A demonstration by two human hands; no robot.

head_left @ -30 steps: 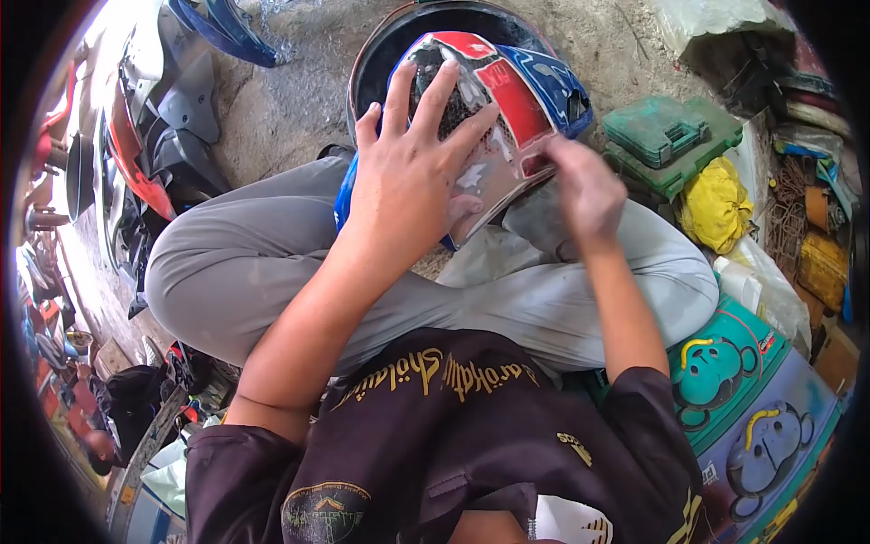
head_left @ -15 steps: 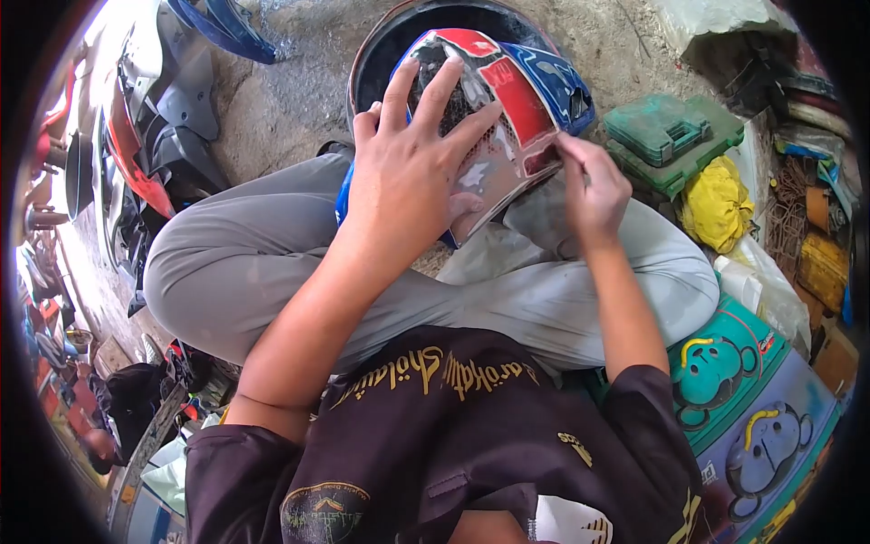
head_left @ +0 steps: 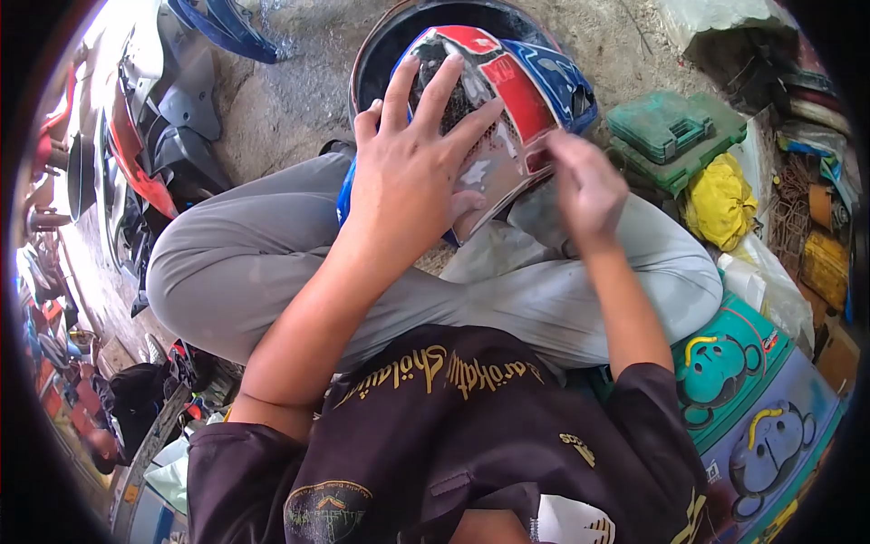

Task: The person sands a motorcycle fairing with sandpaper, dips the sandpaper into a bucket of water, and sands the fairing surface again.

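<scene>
A curved blue, red and white plastic panel point(head_left: 494, 168), probably a motorcycle body part, rests across my lap with its surface scuffed and patchy. My left hand point(head_left: 412, 150) lies over it, fingers spread, with the thumb lower on the panel. At the panel's right edge is my right hand point(head_left: 589, 181), its fingers bent together by the lower corner of a red sticker point(head_left: 521, 100). Motion smears those fingertips, so whatever is between them is hidden. Beyond the panel sits a round black basin point(head_left: 370, 77), partly covered by it.
On my right are a green tool case point(head_left: 666, 136), a yellow plastic bundle point(head_left: 720, 201) and a teal and purple printed box point(head_left: 770, 417). Grey and red fairings point(head_left: 186, 100) stack up on the left. A blue panel point(head_left: 227, 32) lies on the concrete floor ahead.
My right hand has shifted slightly up and left along the red sticker's edge and is now blurred. My left hand and the panel stay nearly in place.
</scene>
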